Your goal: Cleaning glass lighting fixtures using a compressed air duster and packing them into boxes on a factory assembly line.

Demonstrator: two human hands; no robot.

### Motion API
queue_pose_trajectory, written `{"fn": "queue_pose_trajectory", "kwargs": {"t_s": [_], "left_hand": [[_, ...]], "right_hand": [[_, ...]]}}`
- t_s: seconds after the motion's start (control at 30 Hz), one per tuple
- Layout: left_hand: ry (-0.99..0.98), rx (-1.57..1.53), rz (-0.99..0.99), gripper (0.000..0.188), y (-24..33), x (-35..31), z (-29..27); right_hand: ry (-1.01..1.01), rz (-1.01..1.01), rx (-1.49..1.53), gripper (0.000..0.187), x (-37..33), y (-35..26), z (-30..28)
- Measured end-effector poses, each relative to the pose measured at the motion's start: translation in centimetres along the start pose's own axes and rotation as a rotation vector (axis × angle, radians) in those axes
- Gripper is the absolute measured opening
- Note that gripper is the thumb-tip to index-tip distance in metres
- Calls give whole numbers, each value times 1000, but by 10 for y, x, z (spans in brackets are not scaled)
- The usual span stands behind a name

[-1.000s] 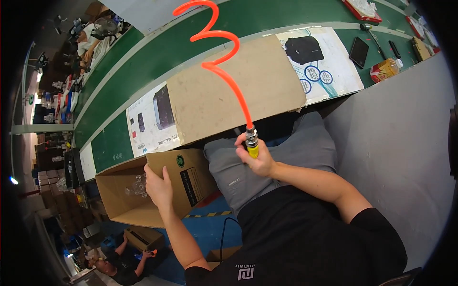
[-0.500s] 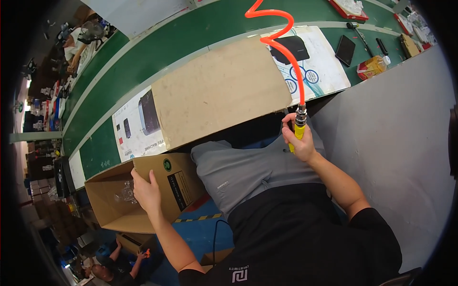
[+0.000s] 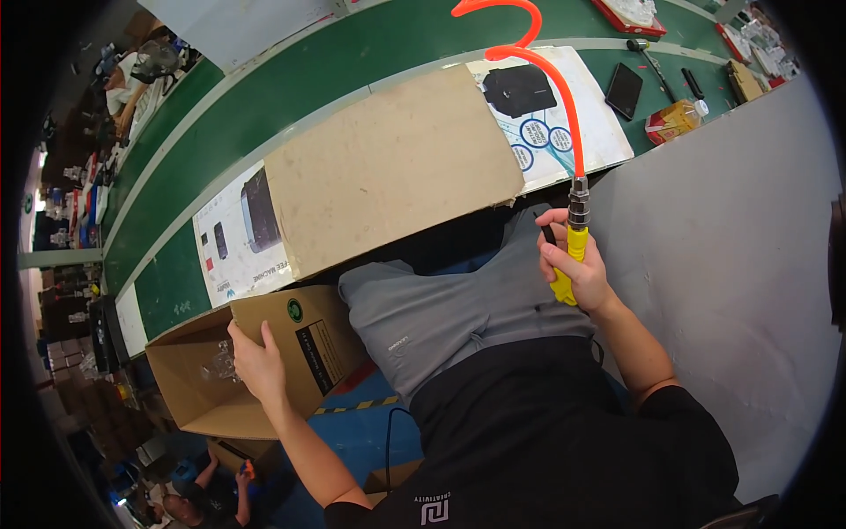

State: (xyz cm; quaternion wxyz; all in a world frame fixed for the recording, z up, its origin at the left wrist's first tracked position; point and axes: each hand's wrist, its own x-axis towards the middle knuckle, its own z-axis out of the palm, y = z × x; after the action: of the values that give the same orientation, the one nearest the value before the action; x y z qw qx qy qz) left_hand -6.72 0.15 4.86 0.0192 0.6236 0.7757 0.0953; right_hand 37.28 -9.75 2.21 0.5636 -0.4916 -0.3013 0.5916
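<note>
In my right hand [image 3: 592,275] is a yellow air blow gun [image 3: 576,244], with my fingers wrapped round its body and near a thin black part. A metal coupling [image 3: 578,203] joins it to an orange coiled air hose [image 3: 566,93]. At the left, my left hand [image 3: 257,363] is on the rim of an open cardboard box [image 3: 304,310]. Its thumb points up on the outer side, while the other fingertips are partly hidden at the edge. Inside the box, clear plastic pieces [image 3: 220,361] lie close to those fingers.
A flat cardboard sheet [image 3: 397,167] and printed carton panels [image 3: 238,234] cover part of the green bench [image 3: 181,189]. A phone [image 3: 624,91], a drink bottle [image 3: 677,121] and a ratchet-like tool [image 3: 652,69] lie at far right. A grey panel [image 3: 723,264] borders the right. Another person [image 3: 198,494] works at lower left.
My right hand has moved slightly right and down with the air blow gun, and the thin black part now shows. My left hand stays at the box rim. The view has shifted slightly.
</note>
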Motion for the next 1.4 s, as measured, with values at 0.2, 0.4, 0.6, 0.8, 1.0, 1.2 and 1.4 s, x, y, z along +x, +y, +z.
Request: {"fn": "queue_pose_trajectory", "kwargs": {"t_s": [0.2,0.4,0.6,0.8,1.0,1.2,1.4], "left_hand": [[-2,23,-24,43,-5,0,0],[29,30,26,44,-5,3,2],[10,61,-28,44,0,2,1],[-6,13,-31,42,4,0,-3],[17,60,2,42,2,-1,-2],[20,2,-13,41,3,-1,-2],[25,45,-10,42,4,3,1]], "right_hand": [[195,-180,-217,35,14,0,-34],[231,-263,-162,35,17,8,-41],[68,-178,59,33,27,34,-3],[-91,-153,201,35,47,88,59],[-155,-195,-67,30,56,120,77],[67,-390,-370,23,66,101,48],[22,-241,145,25,51,59,52]]}}
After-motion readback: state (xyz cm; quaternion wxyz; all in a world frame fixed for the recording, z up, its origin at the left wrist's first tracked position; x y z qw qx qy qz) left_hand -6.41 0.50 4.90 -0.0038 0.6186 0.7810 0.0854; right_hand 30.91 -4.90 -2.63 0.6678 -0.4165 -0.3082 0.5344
